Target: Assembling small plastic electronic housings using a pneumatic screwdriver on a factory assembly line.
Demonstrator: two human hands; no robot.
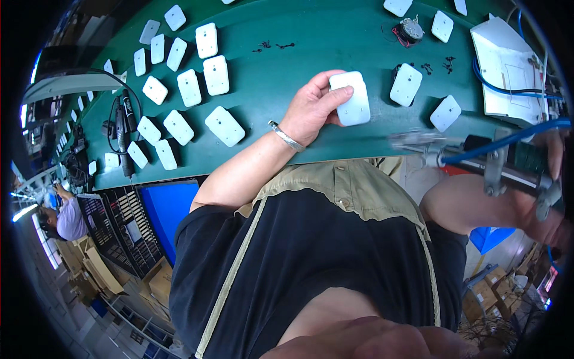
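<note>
My left hand (314,107) grips a white plastic housing (354,103) with rounded corners, thumb across its face and fingers behind it, just above the green table (281,78). A bracelet (287,136) circles that wrist. At the right edge, my right hand (555,157) shows only in part beside a metal tool with a cylinder and brackets (508,173); whether its fingers close on the tool is hidden. The tool's tip (418,140) is smeared by motion. Nearest the held housing on the right lies another white housing (406,85).
Several white housings (216,75) cover the table's left side. Small dark parts (274,45) lie in clusters. A round wired motor-like part (411,30) sits at the back right, near a white box (508,66) with a blue hose (505,90). A person (69,218) is far left.
</note>
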